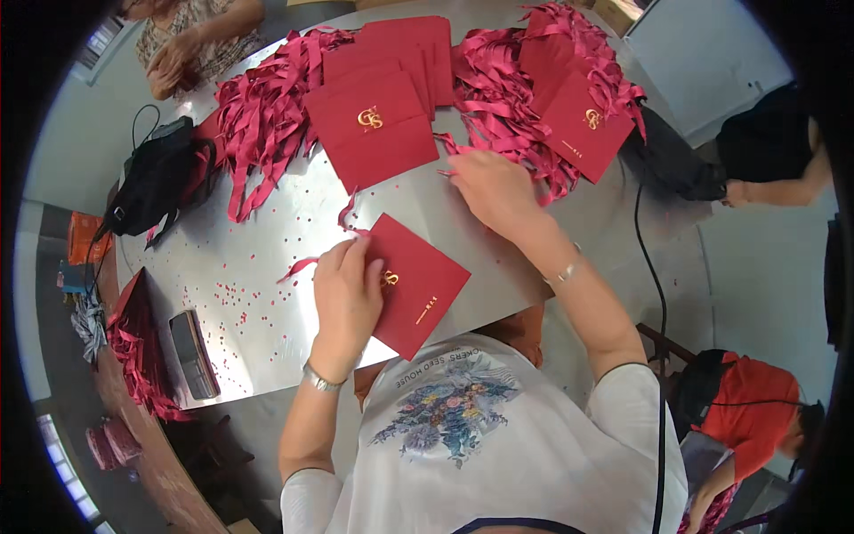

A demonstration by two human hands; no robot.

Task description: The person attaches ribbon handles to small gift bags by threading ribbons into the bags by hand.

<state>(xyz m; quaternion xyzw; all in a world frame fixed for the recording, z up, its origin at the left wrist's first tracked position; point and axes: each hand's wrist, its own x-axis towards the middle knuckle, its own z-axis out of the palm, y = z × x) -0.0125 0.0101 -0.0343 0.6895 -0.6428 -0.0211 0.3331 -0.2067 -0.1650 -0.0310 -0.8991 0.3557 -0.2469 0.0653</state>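
Note:
My left hand (345,294) grips the left corner of a red card folder (423,283) with a gold emblem, its thumb on the face and its fingers bent at the edge. From beside those fingers a short red ribbon (301,268) sticks out to the left, and another strip rises above. Farther right, my right hand (494,191) has its fingers pinched together at the near side of a ribbon heap (498,98). Red ribbon ends show at its fingertips; the exact grip is partly hidden. Both hands are over the metal table (267,356).
Stacked red folders (369,116) lie ahead, flanked by a second ribbon heap (276,107) and another folder (583,133). At left are a phone (193,354), a black bag (156,182) and scattered red bits. A black cable (654,267) hangs at right. Other people are around the table.

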